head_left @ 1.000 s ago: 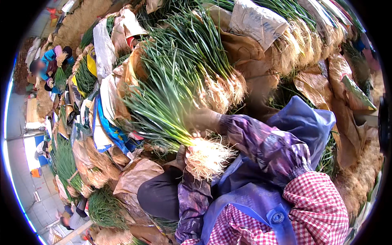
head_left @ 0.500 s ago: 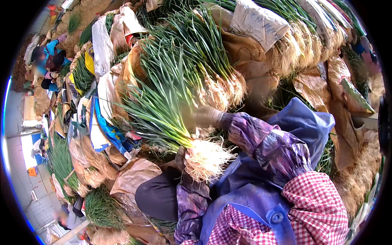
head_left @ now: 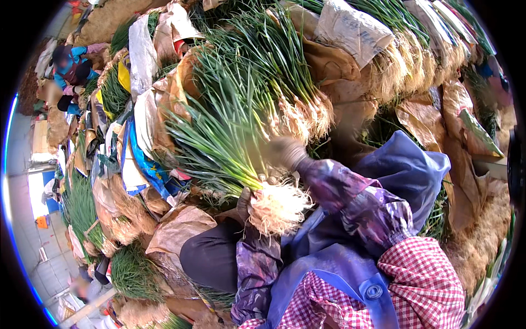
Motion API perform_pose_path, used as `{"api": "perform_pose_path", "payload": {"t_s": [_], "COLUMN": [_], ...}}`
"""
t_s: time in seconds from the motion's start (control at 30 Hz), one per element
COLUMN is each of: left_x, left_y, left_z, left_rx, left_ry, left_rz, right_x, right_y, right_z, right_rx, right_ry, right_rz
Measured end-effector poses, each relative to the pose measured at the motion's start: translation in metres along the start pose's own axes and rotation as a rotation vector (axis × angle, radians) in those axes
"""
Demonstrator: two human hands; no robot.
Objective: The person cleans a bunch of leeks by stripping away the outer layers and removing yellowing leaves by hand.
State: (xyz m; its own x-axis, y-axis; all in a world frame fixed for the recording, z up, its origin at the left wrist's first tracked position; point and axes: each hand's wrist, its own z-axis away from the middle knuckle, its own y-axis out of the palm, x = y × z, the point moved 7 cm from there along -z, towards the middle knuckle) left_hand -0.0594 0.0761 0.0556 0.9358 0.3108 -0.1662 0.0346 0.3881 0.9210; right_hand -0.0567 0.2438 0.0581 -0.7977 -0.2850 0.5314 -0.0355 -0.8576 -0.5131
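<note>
A bunch of green onions (head_left: pixel 233 156) with long green leaves and a mass of pale, stringy roots (head_left: pixel 278 209) lies tilted in front of me. Gloved, my left hand (head_left: pixel 243 204) is wrapped round the base of the bunch, just left of the roots. Over the bunch's right side reaches my right hand (head_left: pixel 284 154), also gloved. Motion smears its fingers, so whether they hold anything cannot be made out. Just beyond it, another row of green onions (head_left: pixel 301 112) lies with roots toward me.
Brown paper sheets (head_left: pixel 183 233) and a blue plastic bag (head_left: pixel 143 162) lie to the left. More root-fringed onion bundles (head_left: pixel 408 60) stand at the far right under a whitish sack (head_left: pixel 350 30). A person in blue (head_left: pixel 72 68) sits at the far left. My knee (head_left: pixel 211 255) is beside my left arm.
My right hand has shifted slightly to the right and up from the bunch's stems. The roots sit a little higher and more gathered; my left hand keeps its grip.
</note>
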Motion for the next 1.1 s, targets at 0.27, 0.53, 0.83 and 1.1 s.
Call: {"api": "perform_pose_path", "payload": {"t_s": [0.27, 0.53, 0.83, 1.1], "left_x": [0.004, 0.014, 0.016, 0.010], "left_y": [0.002, -0.011, -0.039, -0.030], "left_z": [0.012, 0.016, 0.012, 0.040], "left_rx": [0.142, 0.054, 0.105, 0.112], "left_ry": [-0.132, -0.111, -0.045, -0.058], "left_rz": [-0.049, -0.045, -0.239, -0.083], "right_x": [-0.021, 0.036, 0.078, 0.057], "right_y": [-0.001, 0.023, -0.043, -0.066], "right_z": [0.048, 0.127, 0.007, -0.042], "right_rx": [0.032, -0.085, -0.267, -0.651], "right_ry": [-0.516, -0.925, -0.455, -0.224], "right_rz": [-0.054, 0.502, 0.099, 0.013]}}
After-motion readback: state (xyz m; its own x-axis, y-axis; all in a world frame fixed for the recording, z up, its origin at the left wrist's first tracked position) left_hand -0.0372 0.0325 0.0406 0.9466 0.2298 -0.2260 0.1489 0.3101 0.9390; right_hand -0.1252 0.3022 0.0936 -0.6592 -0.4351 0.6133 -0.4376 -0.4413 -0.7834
